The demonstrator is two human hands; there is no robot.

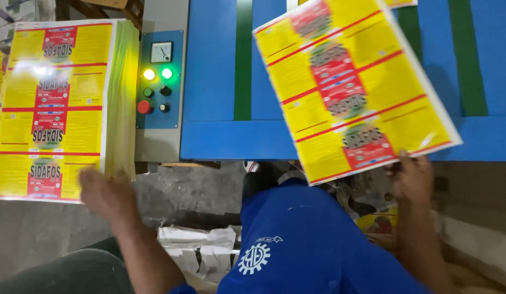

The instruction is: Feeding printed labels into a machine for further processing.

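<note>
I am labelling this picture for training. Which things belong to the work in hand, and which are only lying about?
In hand:
- right hand, pinching the yellow-and-red printed label sheet at its lower corner
- left hand, blurred, at the stack of same sheets
- blue machine bed

Lying about:
- crumpled white paper
- control panel, both lamps lit

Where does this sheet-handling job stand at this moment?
Done: nothing can be told for sure; no finished pile shows. In hand: the right hand holds one yellow printed sheet by its lower corner, tilted over the blue machine bed. The left hand, blurred, is at the lower edge of the thick stack of sheets on the left. Left: that stack looks tall.
</note>
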